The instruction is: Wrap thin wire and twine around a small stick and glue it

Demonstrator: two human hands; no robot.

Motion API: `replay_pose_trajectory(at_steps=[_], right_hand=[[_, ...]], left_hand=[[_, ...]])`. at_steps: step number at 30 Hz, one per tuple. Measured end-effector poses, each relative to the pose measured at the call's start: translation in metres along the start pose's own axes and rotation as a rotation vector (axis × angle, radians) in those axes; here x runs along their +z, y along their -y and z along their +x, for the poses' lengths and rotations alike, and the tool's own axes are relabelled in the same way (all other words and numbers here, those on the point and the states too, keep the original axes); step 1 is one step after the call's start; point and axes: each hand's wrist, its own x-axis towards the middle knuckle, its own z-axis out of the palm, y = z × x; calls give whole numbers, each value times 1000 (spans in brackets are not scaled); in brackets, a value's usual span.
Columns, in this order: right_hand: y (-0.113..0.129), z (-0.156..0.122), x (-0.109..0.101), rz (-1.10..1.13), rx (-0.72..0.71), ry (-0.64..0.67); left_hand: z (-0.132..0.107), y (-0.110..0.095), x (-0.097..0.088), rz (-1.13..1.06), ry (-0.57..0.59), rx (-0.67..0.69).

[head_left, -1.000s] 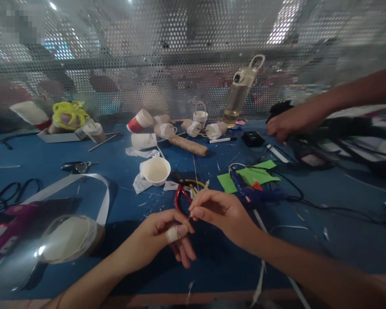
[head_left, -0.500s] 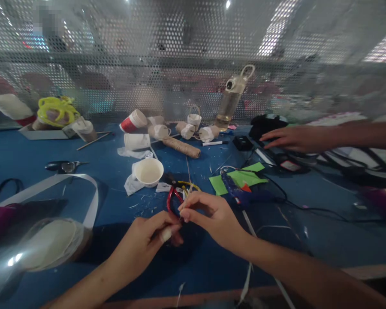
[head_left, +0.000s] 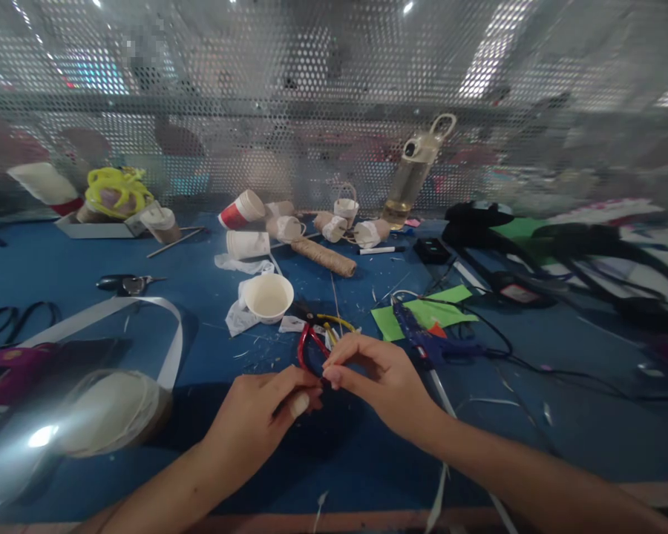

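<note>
Low over the front of the blue table, my left hand (head_left: 261,415) and my right hand (head_left: 375,382) meet with their fingertips pinched close together. Whatever lies between the fingers is too small or hidden to name. A pale wrap shows around my left thumb. Just beyond the fingertips lie red-handled pliers (head_left: 305,345) and a tool with yellow handles (head_left: 337,320), partly covered by my right hand. A white paper cup (head_left: 269,298) stands behind them. Right of my right hand, a blue glue gun (head_left: 417,330) rests partly on green paper (head_left: 448,311).
At the back stand a tilted water bottle (head_left: 409,182), a twine-wrapped roll (head_left: 326,257), a red-and-white cup (head_left: 242,210) and several small wrapped cups. On the left are a white ribbon (head_left: 172,326), a round lidded tub (head_left: 111,411) and keys (head_left: 131,284). A black cable (head_left: 568,386) crosses the right side.
The other person's hand and forearm at the right have left the view. The view has shifted slightly, so things sit further right. My hands keep their fingertips together.
</note>
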Motion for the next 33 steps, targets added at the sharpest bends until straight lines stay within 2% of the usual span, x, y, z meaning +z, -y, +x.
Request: replay_pose_trajectory(at_steps=[3, 5, 9, 14, 20, 23, 25, 31, 33], right_hand=[[0, 0, 0, -26, -8, 13], [0, 0, -1, -14, -10, 18], [0, 2, -2, 8, -7, 33], [-2, 3, -3, 106, 51, 62], [-4, 5, -2, 347, 173, 114], [-3, 6, -2, 354, 204, 133], [-3, 5, -2, 313, 195, 117], [-1, 0, 1, 94, 119, -16], [0, -1, 2, 62, 109, -32]], left_hand=[[-2, 2, 1, 17, -4, -19], [0, -1, 1, -85, 16, -81], [5, -7, 1, -474, 89, -223], [7, -8, 3, -878, 196, -305], [7, -6, 2, -979, 248, -338], [8, -8, 1, -930, 278, -346], [7, -9, 1, -817, 253, -325], [2, -4, 2, -52, 71, -125], [0, -2, 2, 54, 56, -88]])
